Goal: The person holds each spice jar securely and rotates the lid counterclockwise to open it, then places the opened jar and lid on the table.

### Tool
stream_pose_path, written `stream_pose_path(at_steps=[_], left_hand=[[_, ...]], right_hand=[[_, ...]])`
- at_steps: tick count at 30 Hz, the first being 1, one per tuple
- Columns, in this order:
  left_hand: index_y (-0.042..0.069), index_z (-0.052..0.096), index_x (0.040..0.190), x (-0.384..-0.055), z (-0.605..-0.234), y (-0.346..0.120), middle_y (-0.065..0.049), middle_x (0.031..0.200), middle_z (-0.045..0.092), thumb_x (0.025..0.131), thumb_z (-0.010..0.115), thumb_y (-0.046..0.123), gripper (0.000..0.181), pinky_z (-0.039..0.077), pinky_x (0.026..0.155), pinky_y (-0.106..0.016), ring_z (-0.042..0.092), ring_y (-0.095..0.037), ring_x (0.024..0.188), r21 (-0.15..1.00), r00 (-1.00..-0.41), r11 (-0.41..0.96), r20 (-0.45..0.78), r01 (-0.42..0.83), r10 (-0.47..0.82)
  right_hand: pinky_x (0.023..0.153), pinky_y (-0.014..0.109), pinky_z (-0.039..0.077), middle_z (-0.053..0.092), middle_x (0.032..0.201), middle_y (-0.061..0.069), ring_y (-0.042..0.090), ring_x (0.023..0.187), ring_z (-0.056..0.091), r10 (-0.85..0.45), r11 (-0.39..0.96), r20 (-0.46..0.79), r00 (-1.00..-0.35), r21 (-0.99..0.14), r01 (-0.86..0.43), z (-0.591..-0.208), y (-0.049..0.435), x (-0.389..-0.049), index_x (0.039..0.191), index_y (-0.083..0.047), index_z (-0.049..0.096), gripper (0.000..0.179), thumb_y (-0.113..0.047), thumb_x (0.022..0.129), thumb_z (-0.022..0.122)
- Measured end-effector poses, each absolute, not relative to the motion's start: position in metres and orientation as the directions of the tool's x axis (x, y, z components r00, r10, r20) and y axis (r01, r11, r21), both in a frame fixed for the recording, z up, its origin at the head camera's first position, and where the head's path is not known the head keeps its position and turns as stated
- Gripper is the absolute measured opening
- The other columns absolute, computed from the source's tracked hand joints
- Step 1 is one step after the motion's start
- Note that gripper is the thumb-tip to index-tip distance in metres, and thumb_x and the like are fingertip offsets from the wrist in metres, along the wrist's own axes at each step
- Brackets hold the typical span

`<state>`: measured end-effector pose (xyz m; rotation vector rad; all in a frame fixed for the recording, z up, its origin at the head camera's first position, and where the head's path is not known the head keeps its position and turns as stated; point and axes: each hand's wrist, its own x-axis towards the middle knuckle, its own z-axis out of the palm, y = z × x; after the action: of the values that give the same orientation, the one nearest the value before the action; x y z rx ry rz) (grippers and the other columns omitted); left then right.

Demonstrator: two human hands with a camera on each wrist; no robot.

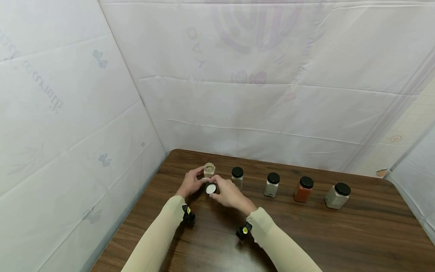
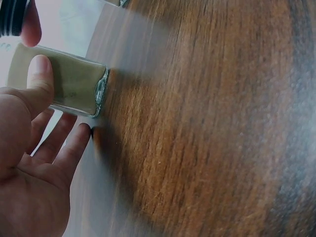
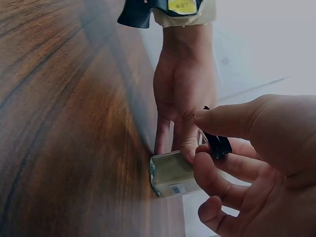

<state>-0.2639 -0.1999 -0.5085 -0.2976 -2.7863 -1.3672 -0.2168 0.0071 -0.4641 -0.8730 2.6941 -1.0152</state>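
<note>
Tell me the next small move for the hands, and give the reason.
Probably lower the black lid to the table in front of the open jar, white inside up. The right hand holds the lid off the jar's mouth, its white inside in plain view, while the left hand holds the jar; setting the lid down would likely free the right hand.

In the right wrist view, we lose the mouth of the open jar [image 3: 168, 174] behind the right hand [image 3: 274, 165]; near that jar, the left wrist view crops the black lid [image 2: 11, 18].
</note>
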Motion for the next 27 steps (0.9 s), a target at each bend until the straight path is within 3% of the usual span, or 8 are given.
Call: stream_pose_path(at_steps=[5, 8, 15, 20, 27], left_hand=[[0.007, 0.055, 0.148, -0.263, -0.508, -0.200, -0.015, 0.136, 0.066, 0.094, 0.076, 0.017, 0.058, 0.044, 0.110, -0.054, 0.059, -0.033, 0.130, 0.782, -0.981, 0.595, 0.106, 0.184, 0.163], [0.007, 0.056, 0.147, -0.263, -0.508, -0.199, -0.015, 0.135, 0.066, 0.094, 0.076, 0.017, 0.058, 0.043, 0.111, -0.054, 0.059, -0.033, 0.130, 0.782, -0.983, 0.598, 0.100, 0.175, 0.157], [0.008, 0.057, 0.147, -0.263, -0.506, -0.198, -0.014, 0.135, 0.067, 0.093, 0.077, 0.017, 0.058, 0.042, 0.111, -0.053, 0.059, -0.032, 0.130, 0.780, -0.985, 0.605, 0.091, 0.161, 0.145], [0.008, 0.057, 0.146, -0.263, -0.506, -0.198, -0.013, 0.134, 0.067, 0.093, 0.077, 0.017, 0.057, 0.042, 0.112, -0.052, 0.059, -0.031, 0.131, 0.780, -0.985, 0.605, 0.087, 0.159, 0.146], [0.007, 0.058, 0.146, -0.264, -0.507, -0.199, -0.014, 0.133, 0.068, 0.093, 0.077, 0.016, 0.057, 0.041, 0.112, -0.053, 0.058, -0.032, 0.131, 0.780, -0.984, 0.602, 0.097, 0.169, 0.150]], right_hand=[[0.086, 0.036, 0.053, 0.058, 0.127, 0.006, 0.018, 0.101, 0.062, -0.548, 0.619, 0.087, -0.832, -0.627, -0.473, -0.469, 0.006, -0.216, 0.132, -0.011, 0.060, 0.043, -0.019, 0.094, 0.078], [0.082, 0.035, 0.051, 0.055, 0.126, 0.005, 0.016, 0.094, 0.058, -0.544, 0.626, 0.089, -0.835, -0.619, -0.474, -0.471, 0.005, -0.215, 0.130, -0.011, 0.061, 0.042, -0.019, 0.093, 0.079], [0.085, 0.035, 0.053, 0.057, 0.127, 0.003, 0.017, 0.103, 0.062, -0.545, 0.628, 0.090, -0.834, -0.615, -0.477, -0.475, 0.003, -0.216, 0.130, -0.011, 0.062, 0.043, -0.016, 0.091, 0.080], [0.082, 0.035, 0.053, 0.059, 0.124, 0.003, 0.017, 0.099, 0.061, -0.536, 0.639, 0.082, -0.840, -0.611, -0.467, -0.478, 0.001, -0.216, 0.128, -0.011, 0.063, 0.043, -0.015, 0.090, 0.082], [0.084, 0.038, 0.055, 0.062, 0.120, 0.001, 0.019, 0.106, 0.063, -0.510, 0.682, 0.051, -0.858, -0.584, -0.440, -0.479, -0.003, -0.218, 0.124, -0.014, 0.065, 0.042, -0.020, 0.087, 0.085]])
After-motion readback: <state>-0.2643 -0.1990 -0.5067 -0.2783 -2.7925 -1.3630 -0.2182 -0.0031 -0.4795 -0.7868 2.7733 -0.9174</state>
